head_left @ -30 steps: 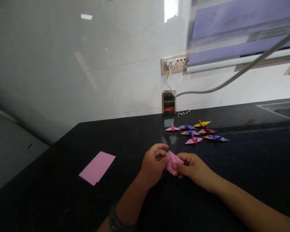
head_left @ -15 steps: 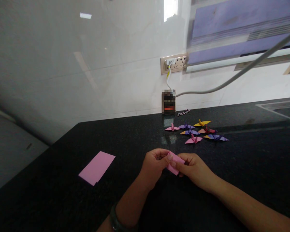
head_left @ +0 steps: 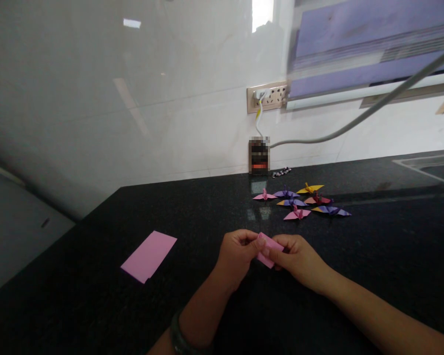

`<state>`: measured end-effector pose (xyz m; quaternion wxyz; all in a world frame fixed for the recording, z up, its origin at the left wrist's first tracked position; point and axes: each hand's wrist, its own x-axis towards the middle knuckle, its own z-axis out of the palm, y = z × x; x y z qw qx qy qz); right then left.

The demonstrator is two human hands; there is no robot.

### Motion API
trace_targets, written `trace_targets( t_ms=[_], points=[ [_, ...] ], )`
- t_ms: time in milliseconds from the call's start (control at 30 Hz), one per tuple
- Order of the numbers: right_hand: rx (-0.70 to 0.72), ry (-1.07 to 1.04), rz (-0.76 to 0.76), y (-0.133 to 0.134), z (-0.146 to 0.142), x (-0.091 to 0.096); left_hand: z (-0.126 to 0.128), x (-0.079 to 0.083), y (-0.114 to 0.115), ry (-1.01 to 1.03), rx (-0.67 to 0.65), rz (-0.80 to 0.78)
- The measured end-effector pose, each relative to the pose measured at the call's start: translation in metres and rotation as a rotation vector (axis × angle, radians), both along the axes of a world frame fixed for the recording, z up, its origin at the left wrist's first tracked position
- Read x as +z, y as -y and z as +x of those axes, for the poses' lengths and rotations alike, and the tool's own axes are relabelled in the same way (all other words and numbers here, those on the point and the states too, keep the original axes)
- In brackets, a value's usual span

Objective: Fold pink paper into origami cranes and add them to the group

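A small folded piece of pink paper (head_left: 269,256) is held between my two hands just above the dark countertop (head_left: 192,212). My left hand (head_left: 240,254) pinches its upper left edge between thumb and fingers. From the other side, my right hand (head_left: 296,259) grips it with the thumb on top and the fingers behind. Both thumbs press close together on the paper's face, and the part under them is hidden. Left of my hands lies a flat pink stack of paper (head_left: 149,257).
Several folded paper cranes (head_left: 297,213) in pink, purple, yellow and red stand beyond my hands. A pixelated box (head_left: 259,157) leans by the wall near a beaded strand (head_left: 281,172). A grey cable (head_left: 340,133) runs rightward, below a wall socket (head_left: 267,97).
My hands keep the same hold on the pink paper, with hardly any movement. The whole view has shifted very slightly.
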<state>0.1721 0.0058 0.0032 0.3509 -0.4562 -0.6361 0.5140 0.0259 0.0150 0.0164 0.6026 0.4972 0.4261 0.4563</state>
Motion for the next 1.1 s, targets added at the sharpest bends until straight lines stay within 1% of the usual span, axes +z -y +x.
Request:
trace_targets(
  t_ms=[233, 467, 633, 800, 967, 1100],
  points=[
    [0.003, -0.017, -0.048, -0.0011, -0.0015, 0.0007, 0.0023, -0.0033, 0.0004, -0.035, 0.035, -0.004],
    [0.015, -0.005, -0.059, 0.0008, -0.0036, 0.0026, 0.0034, -0.0033, 0.0010, -0.103, 0.072, 0.049],
    [-0.015, -0.002, -0.067, -0.0014, -0.0004, 0.0008, 0.0034, -0.0011, 0.0015, -0.084, 0.024, 0.033],
    [-0.035, -0.020, -0.060, -0.0034, 0.0024, -0.0003, 0.0006, -0.0040, -0.0006, -0.106, -0.040, 0.040],
    [-0.015, 0.020, -0.038, -0.0043, 0.0028, -0.0018, -0.0007, -0.0073, -0.0015, -0.124, -0.019, 0.069],
    [0.001, 0.031, -0.050, -0.0047, 0.0027, -0.0020, 0.0001, -0.0071, -0.0013, -0.124, -0.015, 0.069]
  ],
)
